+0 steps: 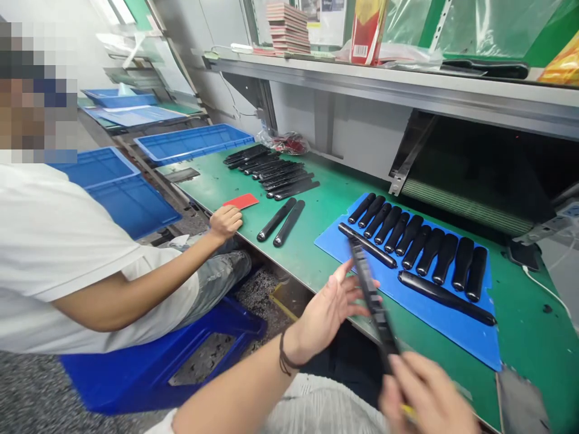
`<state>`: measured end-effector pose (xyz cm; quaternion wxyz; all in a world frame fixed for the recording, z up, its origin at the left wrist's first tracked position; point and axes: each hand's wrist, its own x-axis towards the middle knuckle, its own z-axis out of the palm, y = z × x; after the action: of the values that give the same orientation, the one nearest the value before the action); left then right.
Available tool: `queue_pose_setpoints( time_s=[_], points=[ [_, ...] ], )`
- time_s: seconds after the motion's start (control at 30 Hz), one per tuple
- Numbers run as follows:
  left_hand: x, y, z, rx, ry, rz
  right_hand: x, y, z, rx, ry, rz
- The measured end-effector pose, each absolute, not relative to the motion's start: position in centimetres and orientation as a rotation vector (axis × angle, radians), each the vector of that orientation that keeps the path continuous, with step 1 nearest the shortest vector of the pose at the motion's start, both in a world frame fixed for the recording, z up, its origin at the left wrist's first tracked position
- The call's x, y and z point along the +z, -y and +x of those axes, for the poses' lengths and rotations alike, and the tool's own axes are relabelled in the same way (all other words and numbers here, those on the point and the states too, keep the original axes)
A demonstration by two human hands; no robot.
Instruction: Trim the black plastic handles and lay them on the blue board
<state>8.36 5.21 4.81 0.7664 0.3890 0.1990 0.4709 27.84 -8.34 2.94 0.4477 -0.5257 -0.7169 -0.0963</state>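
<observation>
My right hand is closed around the lower end of a long, narrow black plastic piece, whose ridged side shows. The piece stands tilted above the table's front edge and is partly blurred. A small bit of something yellow shows at the right hand; its kind is unclear. My left hand is open beside the piece's upper half, fingers spread and partly behind it; whether they touch it I cannot tell. Beyond, a blue sheet bears a row of glossy black handle-shaped pieces, with two more lying crosswise in front.
At left sits a co-worker, whose hand is by a red card. Two black pieces and a pile of similar ones lie on the green table. A shelf overhangs the back. A cabled phone lies right.
</observation>
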Motion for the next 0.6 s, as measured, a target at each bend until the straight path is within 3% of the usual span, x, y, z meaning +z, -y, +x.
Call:
queue_pose_setpoints(
  time_s=[0.07,0.13,0.23,0.43,0.53,0.6],
  points=[
    [4.4,-3.3,9.0,1.161,-0.439,0.593,1.6,7.5,22.9,-0.306,1.901,-1.193],
    [4.1,-2.6,8.1,1.217,-0.513,0.505,1.3,6.6,20.2,-0.068,1.95,-1.132],
    [3.5,-2.1,6.1,1.087,-0.584,0.586,2.4,5.2,19.5,0.249,1.825,-1.093],
    [3.6,0.4,4.9,1.009,-0.666,0.747,3.9,2.3,19.3,0.507,1.829,-1.044],
    [4.0,0.8,4.4,1.022,-0.675,0.665,3.6,1.6,17.5,0.791,1.641,-1.032],
    [4.0,0.8,3.6,1.006,-0.683,0.617,3.7,1.2,16.5,0.81,1.451,-1.103]
  ],
)
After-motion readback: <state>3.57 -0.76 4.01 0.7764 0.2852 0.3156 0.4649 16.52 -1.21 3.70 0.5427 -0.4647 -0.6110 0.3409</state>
